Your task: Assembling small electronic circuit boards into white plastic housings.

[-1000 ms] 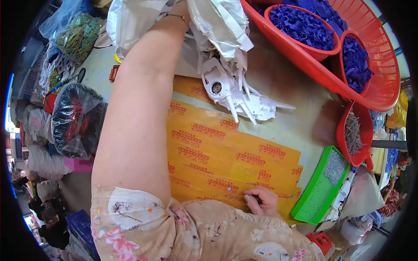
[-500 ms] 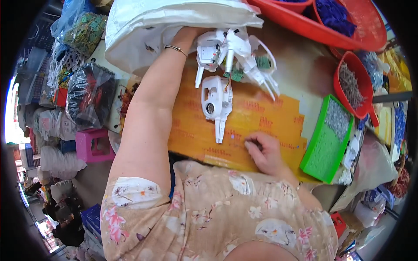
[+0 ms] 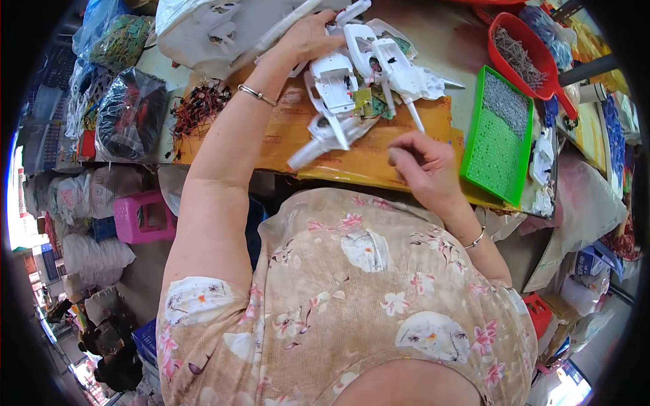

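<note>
A cluster of white plastic housings, shaped like pistol-grip shells with long nozzles, lies on the yellow-orange sheet that covers the near part of the worktable. They sit in the middle of the far half of the sheet, overlapping one another. At least one lies open side up, with a small green circuit board showing among them, so they look unfinished rather than closed up. The left hand reaches to the far side of the pile, fingers curled down over the far shells and touching them; whether it truly grips one I cannot tell. The right hand hovers near the person, just right of the pile, its thumb and fingertips pinched together as if on something tiny, though the item itself is too small to make out. Just right of that hand stands a green tray, its far part filled with small grey metal pieces. Farther right and beyond is a red scoop-shaped bin of similar grey pieces. On the far left of the table lie a tangle of red and black wires and a large white bag. No closed or stacked finished unit is in view, so most of the work appears to remain.
</note>
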Demonstrator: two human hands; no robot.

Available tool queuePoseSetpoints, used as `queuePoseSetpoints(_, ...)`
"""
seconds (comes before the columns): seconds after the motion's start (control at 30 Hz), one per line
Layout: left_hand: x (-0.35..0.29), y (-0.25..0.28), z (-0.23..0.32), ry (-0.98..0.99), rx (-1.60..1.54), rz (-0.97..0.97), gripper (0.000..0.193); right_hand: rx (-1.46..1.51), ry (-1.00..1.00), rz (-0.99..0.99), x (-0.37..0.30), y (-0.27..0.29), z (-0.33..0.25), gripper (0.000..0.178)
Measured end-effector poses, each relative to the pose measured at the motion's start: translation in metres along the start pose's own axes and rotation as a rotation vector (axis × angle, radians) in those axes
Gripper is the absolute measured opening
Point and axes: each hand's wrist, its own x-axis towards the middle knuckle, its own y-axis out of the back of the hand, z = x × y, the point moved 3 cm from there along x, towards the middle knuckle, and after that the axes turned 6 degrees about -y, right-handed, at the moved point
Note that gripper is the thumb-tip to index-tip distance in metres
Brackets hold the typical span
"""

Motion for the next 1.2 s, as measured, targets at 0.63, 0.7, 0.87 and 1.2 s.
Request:
queuePoseSetpoints(0.63,-0.165,-0.048,0.079,-0.368,0.416,0.360,0.046,-0.774,0.360,0.356,0.042,0.034,0.008,0.040)
queuePoseSetpoints(0.7,-0.166,-0.038,0.058,-0.334,0.512,0.362,0.044,-0.968,0.622,0.470,0.043,0.023,-0.002,0.041)
queuePoseSetpoints(0.87,-0.170,-0.021,0.040,-0.266,0.353,0.434,0.036,-1.017,0.447,0.400,0.057,0.012,0.004,0.044)
queuePoseSetpoints(1.2,-0.125,-0.030,0.057,-0.208,0.355,0.739,0.019,-0.628,0.555,0.509,0.050,0.025,0.005,0.016)
